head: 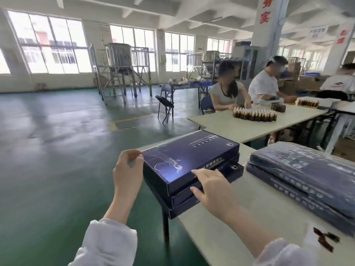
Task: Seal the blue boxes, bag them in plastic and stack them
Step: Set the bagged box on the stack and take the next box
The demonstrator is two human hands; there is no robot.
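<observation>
Where the pale beige table [230,233] ends at its left corner, a stack of three dark blue rectangular cardboard boxes [184,189] rests, the lower ones overhanging the table edge. The top blue box [190,156], printed with fine white line art, sits skewed on the two below it.

The left hand [127,171] is held at the top box's far-left corner, off the table edge. Its thumb and forefinger curl toward each other, and one fingertip touches the corner. Whether anything is pinched between them cannot be told.

The right hand [213,191] lies open. Its straight, spread fingers rest on the near edge of the top box's lid, and the thumb lies against the side of the box beneath. Both wrists emerge from white sleeves [107,244].

To the right on the same table, well apart from the unbagged stack, two blue boxes wrapped in clear plastic [307,173] lie one on the other. A small dark brown object [324,241] lies near the right sleeve; its nature is unclear.

Beyond, on a second pale table [240,127], brown bottles [255,114] stand in rows, with three seated people [226,91] at work. One black folding chair [165,107] stands on the green floor [57,150].
</observation>
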